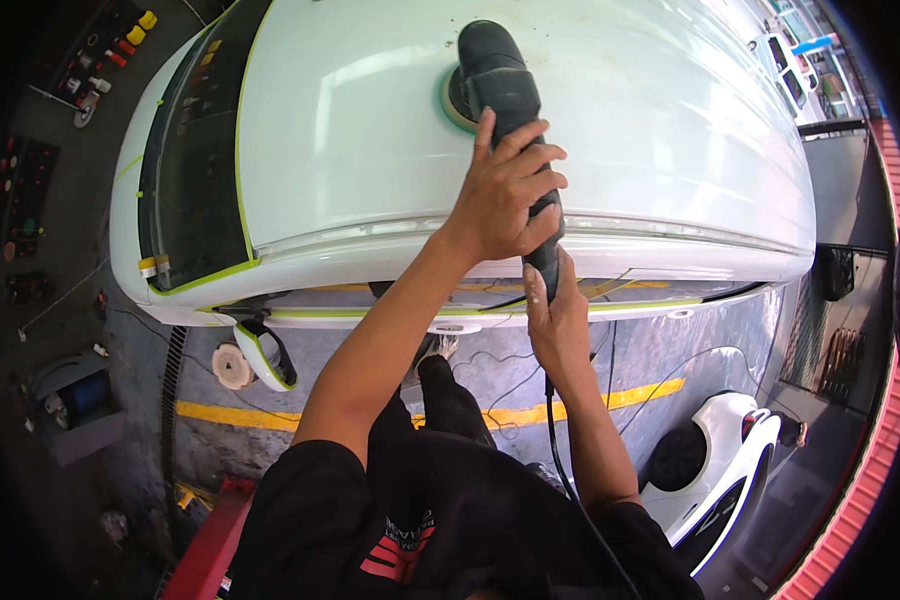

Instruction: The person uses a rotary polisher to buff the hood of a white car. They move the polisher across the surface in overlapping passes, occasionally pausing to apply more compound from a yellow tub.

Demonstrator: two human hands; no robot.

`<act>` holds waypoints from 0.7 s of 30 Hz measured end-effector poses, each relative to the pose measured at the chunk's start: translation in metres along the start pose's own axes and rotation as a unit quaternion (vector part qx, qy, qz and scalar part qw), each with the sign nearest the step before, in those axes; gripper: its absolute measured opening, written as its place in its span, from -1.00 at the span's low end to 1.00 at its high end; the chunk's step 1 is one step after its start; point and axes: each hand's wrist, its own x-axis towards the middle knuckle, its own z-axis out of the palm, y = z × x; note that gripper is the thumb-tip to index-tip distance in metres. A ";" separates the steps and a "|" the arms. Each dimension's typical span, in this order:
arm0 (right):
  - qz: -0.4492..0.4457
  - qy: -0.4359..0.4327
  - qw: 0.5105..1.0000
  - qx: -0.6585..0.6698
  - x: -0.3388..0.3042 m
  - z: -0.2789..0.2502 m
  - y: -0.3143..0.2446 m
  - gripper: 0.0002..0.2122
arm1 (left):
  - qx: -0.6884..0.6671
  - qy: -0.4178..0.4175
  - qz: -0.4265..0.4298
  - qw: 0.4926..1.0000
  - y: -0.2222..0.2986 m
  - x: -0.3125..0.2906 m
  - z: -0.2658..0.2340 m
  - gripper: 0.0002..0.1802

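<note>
Nearest you, a flexible black power cord (559, 440) leads up to the rear of the polisher (502, 92). Your right hand (560, 318) is clamped around the tool's slim rear end, thumb on the left side. Farther on, your left hand (498, 205) lies over the mid-body, fingers slightly apart and bent across the dark, matte casing; how far they wrap beneath cannot be told.

The polisher sits over the far part of the roof (370, 130), head pointing away from you. Its round, green-edged pad (453, 112) shows at the left and appears seated on the panel; rotation cannot be confirmed.

Step in hand, as judged: a polishing pass. The next move calls for a level pad and steady two-handed guidance across the curve.

The roof is glossy white metal, smoothly domed, with small specks beyond the head. Yellow-green masking tape (238, 150) borders the dark, glassy windshield (198, 150) at left.
</note>
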 end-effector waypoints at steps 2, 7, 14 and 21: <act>-0.019 -0.027 0.999 -0.015 0.004 0.016 -0.020 -0.44 | 0.035 0.022 -0.027 0.999 -0.013 -0.015 -0.026 -0.70; -0.073 -0.095 0.991 -0.055 0.013 0.059 -0.054 -0.42 | 0.078 0.050 -0.080 0.992 -0.040 -0.051 -0.086 -0.61; -0.190 -0.205 0.959 -0.037 0.019 0.104 -0.073 -0.34 | 0.117 0.114 -0.174 0.971 -0.059 -0.118 -0.144 -0.56; -0.191 -0.199 0.961 -0.020 0.034 0.091 -0.083 -0.33 | 0.107 0.069 -0.174 0.976 -0.075 -0.082 -0.143 -0.58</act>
